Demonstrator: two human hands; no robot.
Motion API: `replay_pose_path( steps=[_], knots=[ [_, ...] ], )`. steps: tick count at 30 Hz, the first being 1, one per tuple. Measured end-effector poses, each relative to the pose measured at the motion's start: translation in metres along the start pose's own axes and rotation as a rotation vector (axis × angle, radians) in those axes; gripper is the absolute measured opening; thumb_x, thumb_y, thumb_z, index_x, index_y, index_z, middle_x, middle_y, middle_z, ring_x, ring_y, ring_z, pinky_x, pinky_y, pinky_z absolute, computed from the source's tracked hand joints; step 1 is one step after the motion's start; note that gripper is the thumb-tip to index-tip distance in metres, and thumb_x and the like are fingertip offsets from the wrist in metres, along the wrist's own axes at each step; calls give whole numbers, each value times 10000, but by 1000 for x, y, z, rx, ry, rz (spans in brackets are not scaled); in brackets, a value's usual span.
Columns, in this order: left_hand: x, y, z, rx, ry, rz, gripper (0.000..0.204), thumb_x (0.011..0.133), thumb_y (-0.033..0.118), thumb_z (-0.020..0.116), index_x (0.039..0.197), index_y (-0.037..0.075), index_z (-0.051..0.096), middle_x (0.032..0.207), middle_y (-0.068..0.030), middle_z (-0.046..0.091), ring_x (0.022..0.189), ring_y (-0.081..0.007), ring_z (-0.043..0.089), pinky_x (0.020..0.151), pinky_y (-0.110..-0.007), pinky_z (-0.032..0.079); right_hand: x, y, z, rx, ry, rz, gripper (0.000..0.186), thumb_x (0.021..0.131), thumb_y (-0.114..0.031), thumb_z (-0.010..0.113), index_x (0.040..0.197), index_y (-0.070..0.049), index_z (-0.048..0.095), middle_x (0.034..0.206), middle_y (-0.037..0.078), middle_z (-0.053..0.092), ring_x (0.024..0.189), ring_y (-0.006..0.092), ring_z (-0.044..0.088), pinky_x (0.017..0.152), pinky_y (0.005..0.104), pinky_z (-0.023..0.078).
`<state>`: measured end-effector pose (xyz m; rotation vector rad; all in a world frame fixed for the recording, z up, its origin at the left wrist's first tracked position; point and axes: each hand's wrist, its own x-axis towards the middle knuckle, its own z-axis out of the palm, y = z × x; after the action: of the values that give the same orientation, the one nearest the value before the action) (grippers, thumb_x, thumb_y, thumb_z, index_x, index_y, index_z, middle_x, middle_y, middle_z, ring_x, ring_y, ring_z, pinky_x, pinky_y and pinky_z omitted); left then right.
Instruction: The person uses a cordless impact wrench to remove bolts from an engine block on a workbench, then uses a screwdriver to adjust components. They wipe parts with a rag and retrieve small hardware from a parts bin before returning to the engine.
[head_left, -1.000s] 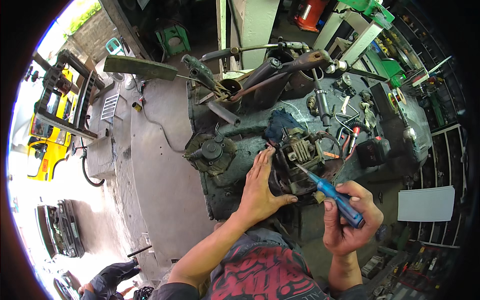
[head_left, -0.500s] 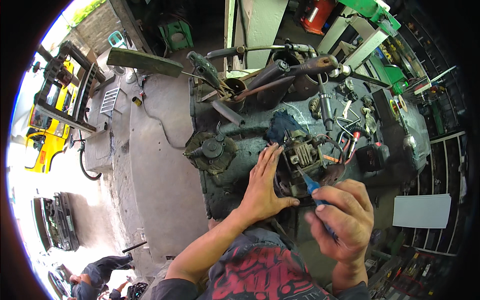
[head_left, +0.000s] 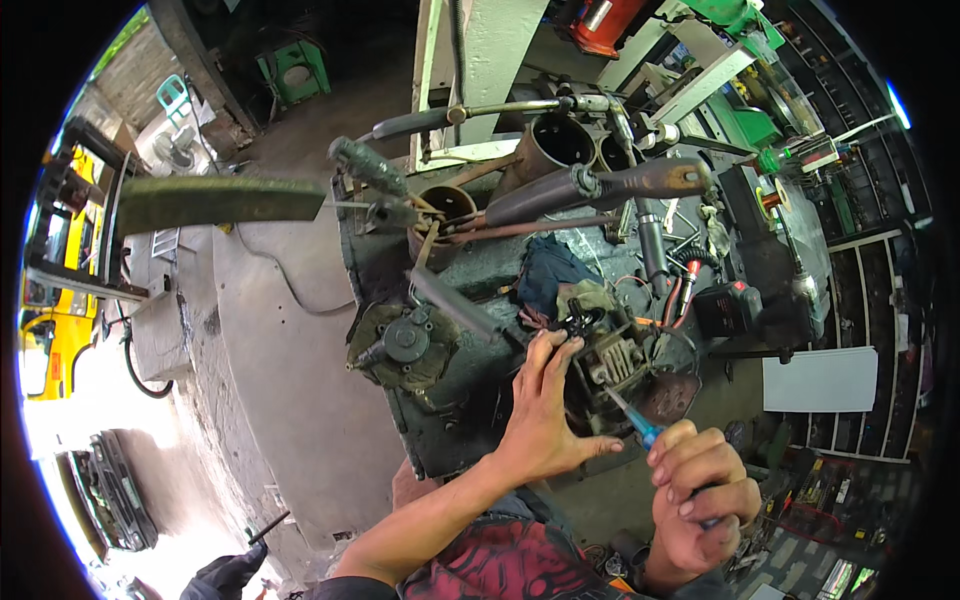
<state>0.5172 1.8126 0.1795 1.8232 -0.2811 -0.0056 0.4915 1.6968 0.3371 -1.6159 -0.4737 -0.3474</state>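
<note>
Carburettor point(head_left: 612, 362), sitting at the near edge of the grimy workbench point(head_left: 470, 440), is steadied by your left hand point(head_left: 540, 420) with fingers spread, while your right hand point(head_left: 700, 495) grips the blue-handled screwdriver point(head_left: 632, 418) against it, so the part looks unopened, with screws left.

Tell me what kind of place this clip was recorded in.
Most likely a repair workshop: a grimy workbench cluttered with metal parts, shelves of supplies, and a small engine part worked with a screwdriver.

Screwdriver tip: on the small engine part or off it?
On it. The blue-handled screwdriver, gripped in the right hand, has its tip against the finned engine part, which the left hand steadies.
</note>
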Motion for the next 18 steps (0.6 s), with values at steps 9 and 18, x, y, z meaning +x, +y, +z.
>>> replay_pose_path(
  steps=[9, 18],
  knots=[
    [51, -51, -46, -507, -81, -68, 1410, 658, 537, 940, 1615, -40, 80, 1646, -245, 238, 1556, -365, 211, 1275, -459, 146, 20, -15, -3, -37, -10, 126, 462, 1025, -325, 550, 720, 17, 604, 670, 157, 626, 646, 293, 592, 673, 457, 515],
    [71, -19, -35, -371, 234, 187, 511, 978, 249, 647, 1373, -62, 553, 1416, -231, 573, 1377, -383, 496, 1177, -468, 321, 12, -6, -3, -9, 28, 54, 443, 1024, -308, 557, 717, 9, 586, 653, 142, 600, 602, 270, 567, 603, 424, 490]
  ],
)
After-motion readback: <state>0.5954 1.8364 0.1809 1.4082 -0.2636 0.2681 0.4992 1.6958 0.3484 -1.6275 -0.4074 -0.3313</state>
